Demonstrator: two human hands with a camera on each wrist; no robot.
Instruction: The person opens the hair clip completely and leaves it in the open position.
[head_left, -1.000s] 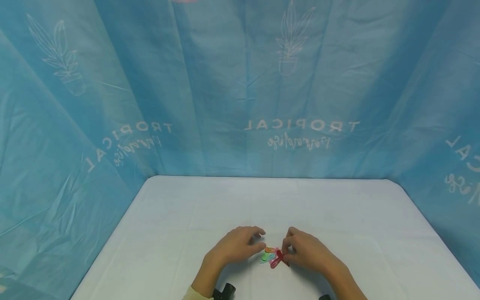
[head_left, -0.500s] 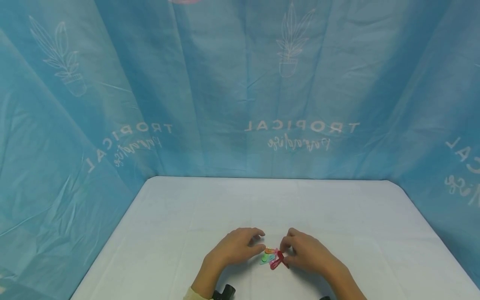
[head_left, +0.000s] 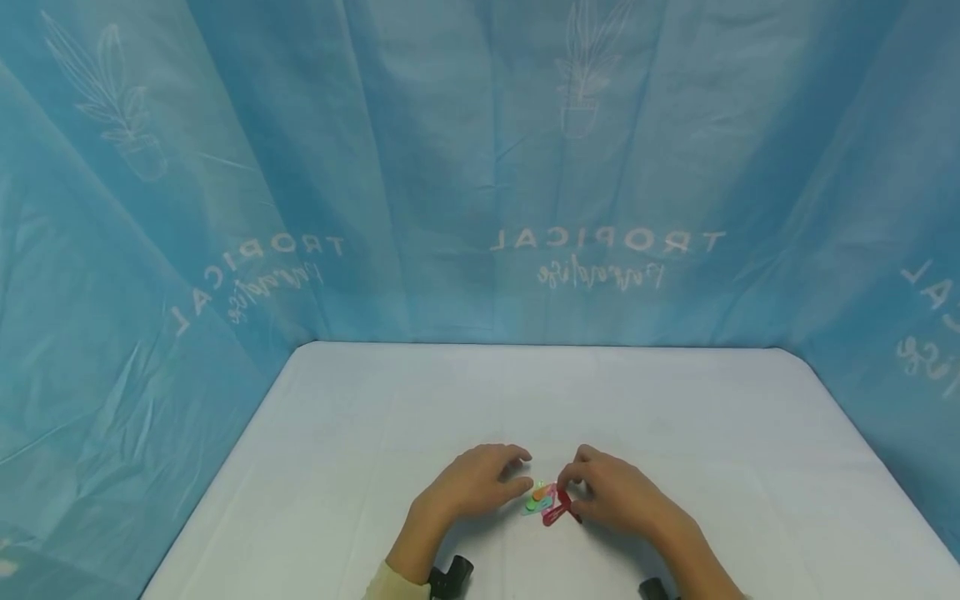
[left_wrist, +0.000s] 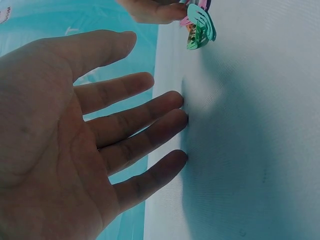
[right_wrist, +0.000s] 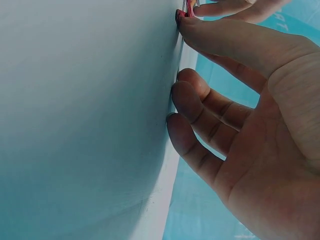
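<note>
A small cluster of colourful hair clips (head_left: 538,503) lies on the white table between the two hands; green, teal, orange, pink and red ones overlap. At its right side, my right hand (head_left: 618,493) pinches a red hair clip (head_left: 563,498) between thumb and forefinger. The other right fingers are bent, with their tips near the tabletop in the right wrist view. Just left of the cluster is my left hand (head_left: 480,482), fingers loose and apart, thumb tip close to the clips. Its palm (left_wrist: 45,130) shows nothing held in the left wrist view.
The white table (head_left: 390,400) stretches out beyond and around the hands. Blue printed curtains (head_left: 435,167) hang behind it and along both sides. Black camera mounts (head_left: 452,577) sit at the wrists.
The head view has tipped slightly, so everything sits a little higher. The right fingertips have shifted a little left with the red hair clip, and the clips lie at slightly different angles. The left hand stays put.
</note>
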